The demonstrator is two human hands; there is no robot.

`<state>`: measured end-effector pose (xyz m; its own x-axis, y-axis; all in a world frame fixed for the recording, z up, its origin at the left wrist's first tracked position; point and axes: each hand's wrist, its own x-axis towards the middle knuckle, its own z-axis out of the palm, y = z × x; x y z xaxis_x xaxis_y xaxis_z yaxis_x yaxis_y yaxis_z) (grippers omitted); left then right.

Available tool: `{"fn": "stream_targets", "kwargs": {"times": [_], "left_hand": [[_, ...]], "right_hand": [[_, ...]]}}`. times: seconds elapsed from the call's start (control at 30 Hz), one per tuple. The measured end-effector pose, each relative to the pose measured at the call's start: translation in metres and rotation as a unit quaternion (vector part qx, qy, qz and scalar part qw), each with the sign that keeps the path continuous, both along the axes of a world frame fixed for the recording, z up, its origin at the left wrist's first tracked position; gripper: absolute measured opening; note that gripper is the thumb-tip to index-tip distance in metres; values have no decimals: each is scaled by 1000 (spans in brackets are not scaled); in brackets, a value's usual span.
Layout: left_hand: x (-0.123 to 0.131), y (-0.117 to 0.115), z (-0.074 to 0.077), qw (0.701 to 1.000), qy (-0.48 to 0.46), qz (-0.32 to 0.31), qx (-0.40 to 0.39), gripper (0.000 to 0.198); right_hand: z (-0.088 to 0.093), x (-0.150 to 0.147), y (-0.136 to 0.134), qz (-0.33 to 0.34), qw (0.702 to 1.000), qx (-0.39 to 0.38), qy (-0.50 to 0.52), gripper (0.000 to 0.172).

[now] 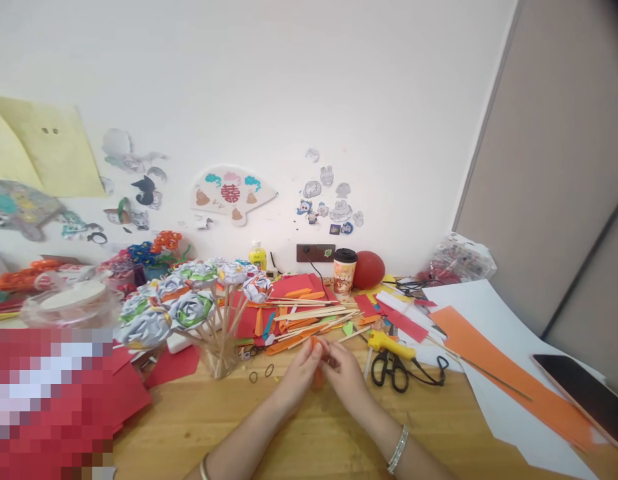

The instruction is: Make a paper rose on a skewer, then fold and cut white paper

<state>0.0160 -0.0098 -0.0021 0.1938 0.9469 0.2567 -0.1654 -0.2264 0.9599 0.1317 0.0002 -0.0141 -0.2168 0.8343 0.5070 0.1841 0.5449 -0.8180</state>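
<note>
My left hand (pixel 303 371) and my right hand (pixel 345 372) meet over the wooden table (pixel 199 427), fingertips pinched together on a small piece of orange paper (pixel 317 347). More orange shows below the fingers. Just beyond the hands lies a pile of wooden sticks (pixel 309 313) over red and orange paper strips (pixel 289 293). A yellow glue gun (pixel 389 345) and black scissors (pixel 389 369) lie to the right of my right hand.
A clear holder (pixel 219 360) carries paper flowers on sticks (pixel 183 303) at the left. A paper cup (pixel 345 271), a red ball (pixel 369 269) and a yellow bottle (pixel 257 256) stand at the wall. Orange sheet (pixel 503 373) and phone (pixel 586 397) lie right.
</note>
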Motion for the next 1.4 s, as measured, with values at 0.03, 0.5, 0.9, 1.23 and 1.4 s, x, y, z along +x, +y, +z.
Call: {"fn": "stream_targets", "kwargs": {"times": [0.03,0.5,0.9,1.23,1.4], "left_hand": [[1,0,0,1000,-13,-1,-3,33],[8,2,0,981,-160,82,-67,36],[-52,36,5,944,-199,237,-118,47],[-55,43,1,943,-157,272,-108,46],[-57,41,4,942,-151,286,-91,46]], "right_hand": [[1,0,-1,-5,1000,2,-2,26],[-9,-3,-2,-9,997,2,-79,17],[24,-34,64,0,889,194,-414,12],[9,-57,67,5,855,217,-470,7],[9,-69,65,-12,882,195,-428,14]]}}
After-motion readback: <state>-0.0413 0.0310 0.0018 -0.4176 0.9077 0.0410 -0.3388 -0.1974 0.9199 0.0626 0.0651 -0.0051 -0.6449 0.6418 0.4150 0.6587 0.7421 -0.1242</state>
